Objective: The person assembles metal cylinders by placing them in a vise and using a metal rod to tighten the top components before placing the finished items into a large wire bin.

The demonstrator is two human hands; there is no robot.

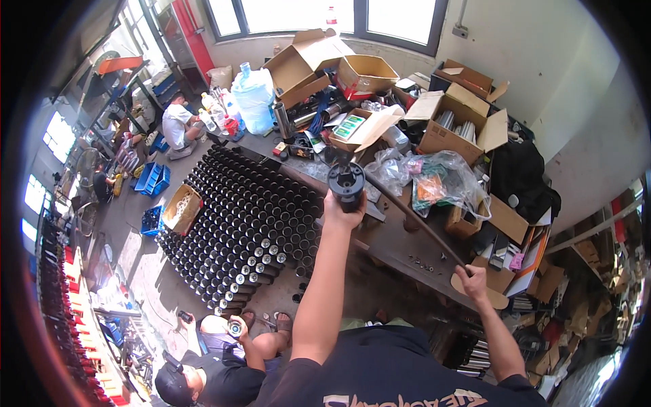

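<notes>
My left hand (351, 215) is wrapped round a black cylindrical part (346, 182), whose round recessed end faces up, over the edge of the dark workbench (390, 247). My right hand (472, 281) is closed round the lower end of a long dark metal bar (420, 222). This bar slants up and left toward the black part; I cannot tell how the two meet. Beneath my right hand lies a tan rounded board (496, 298). Several small metal pieces (424, 263) are scattered on the bench to the left of that hand.
Rows of black tubes (230, 203) stand on the floor at left. Cardboard boxes (454, 122), clear plastic bags (451, 180) and a large water bottle (252, 98) crowd the bench. A co-worker (210, 380) sits close at lower left, holding parts; another person (180, 125) crouches farther back.
</notes>
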